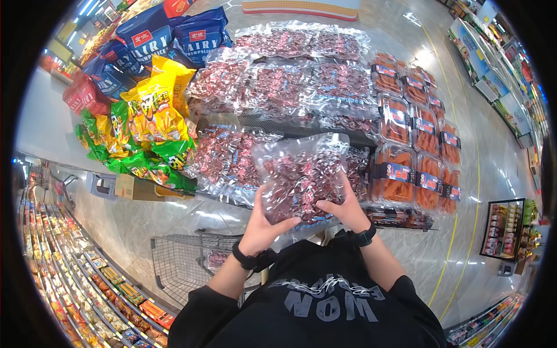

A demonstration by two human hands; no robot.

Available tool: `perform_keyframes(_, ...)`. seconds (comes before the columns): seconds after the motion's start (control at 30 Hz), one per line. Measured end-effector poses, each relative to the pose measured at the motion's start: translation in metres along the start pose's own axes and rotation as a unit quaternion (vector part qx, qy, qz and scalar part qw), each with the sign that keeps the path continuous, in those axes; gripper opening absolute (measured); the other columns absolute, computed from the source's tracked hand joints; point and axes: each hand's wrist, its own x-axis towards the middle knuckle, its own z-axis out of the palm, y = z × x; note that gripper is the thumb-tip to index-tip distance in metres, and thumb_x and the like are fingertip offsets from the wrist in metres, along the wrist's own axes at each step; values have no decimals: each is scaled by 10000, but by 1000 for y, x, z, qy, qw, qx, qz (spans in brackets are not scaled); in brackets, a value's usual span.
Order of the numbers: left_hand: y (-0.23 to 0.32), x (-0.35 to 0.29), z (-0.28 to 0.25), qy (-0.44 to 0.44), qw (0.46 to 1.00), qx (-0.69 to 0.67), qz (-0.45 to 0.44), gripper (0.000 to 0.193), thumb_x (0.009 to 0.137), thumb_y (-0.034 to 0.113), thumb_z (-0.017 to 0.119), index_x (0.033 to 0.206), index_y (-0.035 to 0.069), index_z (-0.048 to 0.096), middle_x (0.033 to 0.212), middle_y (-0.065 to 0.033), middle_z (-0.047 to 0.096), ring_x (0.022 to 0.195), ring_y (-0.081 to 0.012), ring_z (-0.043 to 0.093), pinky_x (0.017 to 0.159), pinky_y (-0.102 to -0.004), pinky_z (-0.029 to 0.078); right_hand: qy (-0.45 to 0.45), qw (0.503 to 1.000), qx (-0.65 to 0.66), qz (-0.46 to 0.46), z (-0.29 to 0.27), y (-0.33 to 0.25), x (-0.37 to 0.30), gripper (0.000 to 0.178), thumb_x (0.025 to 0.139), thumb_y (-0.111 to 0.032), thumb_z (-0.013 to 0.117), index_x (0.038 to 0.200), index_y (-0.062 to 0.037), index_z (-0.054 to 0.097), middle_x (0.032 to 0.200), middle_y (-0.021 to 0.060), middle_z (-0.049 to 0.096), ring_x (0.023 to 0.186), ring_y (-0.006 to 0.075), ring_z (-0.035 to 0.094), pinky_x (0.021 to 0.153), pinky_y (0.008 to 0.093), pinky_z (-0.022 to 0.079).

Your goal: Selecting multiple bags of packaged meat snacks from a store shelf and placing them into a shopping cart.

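Between both hands I hold a clear plastic bag packed with small dark-red wrapped pieces, tilted up in front of my chest. My left hand grips its lower left side, thumb lying across the front. On the lower right side, my right hand does the same, with its fingers hidden behind the bag. Just beyond, similar clear bags lie in rows on a display stand, and another bag rests close to the left of the held one.
Yellow and green snack bags and blue bags are heaped at the left of the stand. Clear boxes of orange-brown food are stacked at its right. A wire shopping cart stands at my lower left, near long stocked shelves.
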Motion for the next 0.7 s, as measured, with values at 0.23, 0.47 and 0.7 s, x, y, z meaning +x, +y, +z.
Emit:
perform_keyframes(0.23, -18, -52, 28, 43, 999, -16, 6, 945, 753, -68, 766, 1492, 41, 187, 1387, -120, 441, 1276, -220, 465, 1068, -379, 405, -103, 993, 59, 3, -17, 3, -31, 1064, 740, -131, 848, 1526, -28, 138, 1474, 160, 368, 1347, 225, 375, 1116, 362, 309)
perform_keyframes(0.47, -44, -130, 82, 189, 982, -7, 19, 840, 763, -94, 705, 1470, 27, 267, 1362, -109, 493, 1239, -207, 506, 1055, -362, 415, -244, 970, 0, 20, -28, 5, -61, 1142, 719, -336, 869, 1516, 15, 131, 1513, 230, 308, 1414, 292, 303, 1156, 384, 241)
perform_keyframes(0.7, -56, -202, 73, 313, 944, -79, 64, 787, 804, -49, 678, 1475, 37, 275, 1366, -113, 495, 1216, -226, 525, 1028, -380, 437, -359, 929, 0, 88, 16, 12, -89, 1054, 796, -402, 800, 1514, 12, 148, 1419, 242, 419, 1311, 310, 440, 1098, 393, 340)
